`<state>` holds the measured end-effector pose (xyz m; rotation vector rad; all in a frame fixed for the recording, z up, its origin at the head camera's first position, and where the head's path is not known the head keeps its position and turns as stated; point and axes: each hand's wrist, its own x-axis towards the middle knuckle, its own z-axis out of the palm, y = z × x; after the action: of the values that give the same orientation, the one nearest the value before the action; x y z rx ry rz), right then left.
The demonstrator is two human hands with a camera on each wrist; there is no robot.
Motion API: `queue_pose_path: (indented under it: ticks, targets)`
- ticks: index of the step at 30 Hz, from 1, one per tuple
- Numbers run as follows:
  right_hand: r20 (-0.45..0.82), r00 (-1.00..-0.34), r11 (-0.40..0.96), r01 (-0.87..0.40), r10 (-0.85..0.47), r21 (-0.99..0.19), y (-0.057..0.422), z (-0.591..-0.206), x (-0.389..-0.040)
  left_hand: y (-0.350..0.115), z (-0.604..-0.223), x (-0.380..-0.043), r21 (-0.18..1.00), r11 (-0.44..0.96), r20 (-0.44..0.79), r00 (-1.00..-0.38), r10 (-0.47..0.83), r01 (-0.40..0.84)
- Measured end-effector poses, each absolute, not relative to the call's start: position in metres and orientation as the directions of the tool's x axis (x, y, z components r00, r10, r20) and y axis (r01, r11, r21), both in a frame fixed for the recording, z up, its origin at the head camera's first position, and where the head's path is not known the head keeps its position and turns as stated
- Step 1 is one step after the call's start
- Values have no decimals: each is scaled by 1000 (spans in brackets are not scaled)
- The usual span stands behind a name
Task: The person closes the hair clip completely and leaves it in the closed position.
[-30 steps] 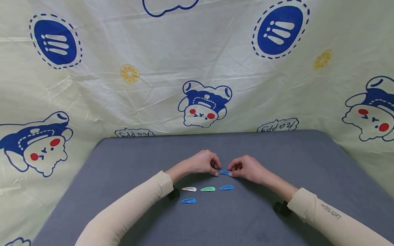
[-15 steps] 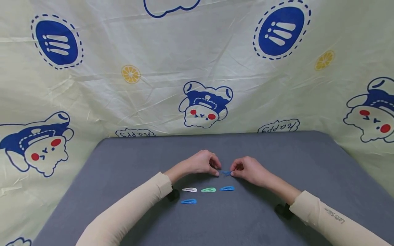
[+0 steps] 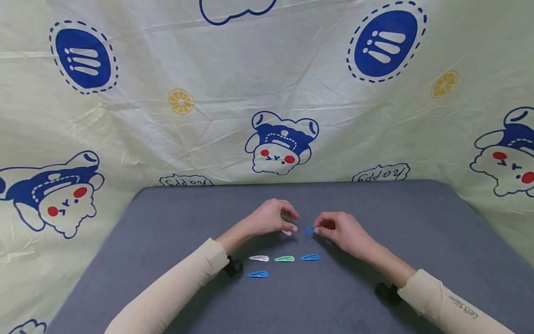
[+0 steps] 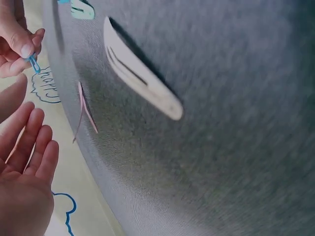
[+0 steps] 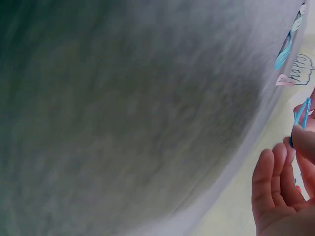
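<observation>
My right hand [image 3: 344, 232] pinches a blue snap hair clip [image 3: 308, 230] between thumb and fingertips, just above the table. The clip's two leaves stand apart in the right wrist view. Opposite it, my left hand [image 3: 271, 219] is off the blue clip, with thumb and fingers apart and nothing between them. A pink hair clip [image 4: 82, 109] lies on the table near the left hand, its prongs spread; in the head view the hand partly hides it. Closer to me lie a white hair clip [image 3: 259, 258], a green hair clip [image 3: 284, 259] and another blue clip [image 3: 310, 257] in a row.
One more blue clip [image 3: 257, 274] lies below the white one, close to the left wrist. The dark grey table [image 3: 354, 297] extends to both sides. A printed cloth [image 3: 225, 139] hangs behind its far edge.
The blue clip between my hands has gone from flat to sprung apart. My left hand has drawn back to the left and lifted slightly, and the pink clip has come into sight beneath it.
</observation>
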<state>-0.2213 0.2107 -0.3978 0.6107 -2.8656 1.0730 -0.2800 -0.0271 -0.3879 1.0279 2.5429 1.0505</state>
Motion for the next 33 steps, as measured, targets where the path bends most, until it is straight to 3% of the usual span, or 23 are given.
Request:
queue_pose_path:
  ticks: [33]
  targets:
    - [352,-914,632,-395,-201,-667,175,-378,-194,-65,-379,-237,787,409,213,-825,523,462]
